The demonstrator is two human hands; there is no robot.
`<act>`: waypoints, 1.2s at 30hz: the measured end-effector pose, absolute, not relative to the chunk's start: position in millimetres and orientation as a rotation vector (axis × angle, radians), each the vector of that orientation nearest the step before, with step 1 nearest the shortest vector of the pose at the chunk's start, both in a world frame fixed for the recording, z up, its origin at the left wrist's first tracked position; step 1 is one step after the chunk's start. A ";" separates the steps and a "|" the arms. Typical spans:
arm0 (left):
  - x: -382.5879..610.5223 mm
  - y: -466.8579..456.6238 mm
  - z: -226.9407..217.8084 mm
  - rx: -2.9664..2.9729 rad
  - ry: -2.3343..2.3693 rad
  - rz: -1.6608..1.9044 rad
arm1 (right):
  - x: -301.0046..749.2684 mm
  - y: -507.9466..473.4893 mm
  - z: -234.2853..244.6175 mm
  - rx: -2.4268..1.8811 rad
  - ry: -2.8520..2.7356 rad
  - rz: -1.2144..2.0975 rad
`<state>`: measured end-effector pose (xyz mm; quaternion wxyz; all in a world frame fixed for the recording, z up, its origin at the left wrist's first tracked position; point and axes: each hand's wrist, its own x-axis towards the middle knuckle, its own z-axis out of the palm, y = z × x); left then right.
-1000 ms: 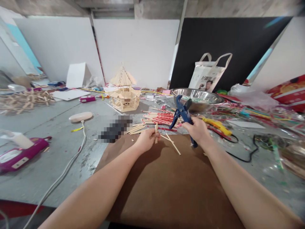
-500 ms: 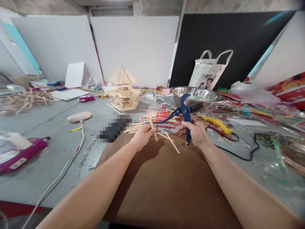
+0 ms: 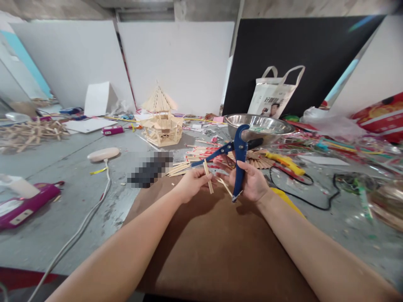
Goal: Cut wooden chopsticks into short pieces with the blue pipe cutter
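My left hand [image 3: 192,184] pinches a few short wooden sticks [image 3: 207,174] between thumb and fingers, tilted nearly upright. In my right hand [image 3: 253,182] is a blue pipe cutter [image 3: 241,151], its hooked jaw pointing up and its handles spread wide. The thumb lies over one handle while the fingers reach behind toward the other, whose end comes close to my left hand. Between my hands, loose sticks [image 3: 227,188] lie crossed on a brown cloth [image 3: 201,247], partly hidden by the tool and fingers. Behind my left hand is a pile of pale sticks [image 3: 178,168].
A wooden stick pavilion model [image 3: 162,121] stands at the back. Right of it are a steel bowl [image 3: 264,126], a tote bag [image 3: 273,94] and a yellow corded tool [image 3: 289,163]. At left lie a white oval device [image 3: 103,154], its cable and a purple power strip [image 3: 30,204].
My right hand has brought the pipe cutter left and lower, and its spread handle now reaches past the sticks. My left hand has shifted slightly right, with the sticks still pinched.
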<state>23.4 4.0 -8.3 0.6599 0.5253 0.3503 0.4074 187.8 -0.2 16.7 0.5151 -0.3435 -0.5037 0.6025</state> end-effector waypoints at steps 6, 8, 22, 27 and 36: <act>24.0 4.3 -4.1 1.199 0.926 1.120 | 189.9 0.8 20.3 -0.914 -1.257 1.348; 21.5 6.3 -3.8 1.216 0.934 1.187 | 194.9 3.7 20.6 -0.958 -1.189 1.315; 22.0 3.9 -5.9 1.232 0.852 1.017 | 191.1 -3.6 16.8 -0.587 -1.093 1.637; 32.5 -4.7 -6.0 1.189 0.759 0.838 | 182.2 -2.2 16.5 -0.874 -1.056 1.378; 21.4 10.3 -5.8 0.807 0.781 1.270 | 175.7 -8.1 16.0 -1.257 -1.454 0.979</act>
